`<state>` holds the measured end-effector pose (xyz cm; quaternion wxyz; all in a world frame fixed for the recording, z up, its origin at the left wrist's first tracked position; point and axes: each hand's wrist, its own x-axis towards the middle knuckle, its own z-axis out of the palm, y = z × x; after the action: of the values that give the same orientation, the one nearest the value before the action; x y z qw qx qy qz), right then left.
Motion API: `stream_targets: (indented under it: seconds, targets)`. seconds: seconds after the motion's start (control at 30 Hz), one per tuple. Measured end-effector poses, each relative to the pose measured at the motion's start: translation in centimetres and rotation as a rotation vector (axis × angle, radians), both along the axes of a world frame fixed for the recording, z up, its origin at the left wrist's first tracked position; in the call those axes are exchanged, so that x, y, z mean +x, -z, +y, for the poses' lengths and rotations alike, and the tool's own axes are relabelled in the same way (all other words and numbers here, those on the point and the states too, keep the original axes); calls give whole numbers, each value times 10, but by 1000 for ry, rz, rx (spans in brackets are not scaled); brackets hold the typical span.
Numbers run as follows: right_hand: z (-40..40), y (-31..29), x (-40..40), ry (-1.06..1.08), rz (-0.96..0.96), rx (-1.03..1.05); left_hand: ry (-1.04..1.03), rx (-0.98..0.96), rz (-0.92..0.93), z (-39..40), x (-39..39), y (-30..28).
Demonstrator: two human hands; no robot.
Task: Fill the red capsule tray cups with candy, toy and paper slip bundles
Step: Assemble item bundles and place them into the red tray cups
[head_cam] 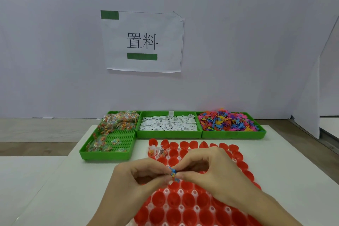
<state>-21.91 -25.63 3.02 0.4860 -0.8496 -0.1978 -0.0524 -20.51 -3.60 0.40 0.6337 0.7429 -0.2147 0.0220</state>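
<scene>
the fingers (pixel 166 178) of the left hand (pixel 135 180) and right hand (pixel 207 169) pinch a small blue toy bundle (pixel 173 171) between them, held just above the red capsule tray (pixel 183 205) on the white surface (pixel 55 189). two far-left cups (pixel 156 152) already hold bundles. behind stand three green bins: candy (pixel 117 124), paper slips (pixel 167 124) and toys (pixel 227 121).

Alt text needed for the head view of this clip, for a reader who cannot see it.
Left hand and right hand together pinch a small blue and yellow bundle above a red plastic capsule tray, most cups empty. Behind stand three green plastic bins: wrapped candy, white paper slips, colourful plastic toys.
</scene>
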Motion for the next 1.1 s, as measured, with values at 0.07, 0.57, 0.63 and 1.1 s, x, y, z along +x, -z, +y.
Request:
stream_targets:
  seconds: [0.07, 0.57, 0.63, 1.1]
  targets:
    - [0, 0, 0, -5, 4, -9, -7, -17, 4, -1, 0, 1]
    - [2, 5, 0, 38, -22, -52, -44, -35, -7, -3, 1, 6]
    - [0, 4, 1, 11, 15, -42, -62, -18, -37, -3, 2, 7]
    - [-9, -2, 67, 152, 36, -74, -107, 286, -288, -26, 70, -14]
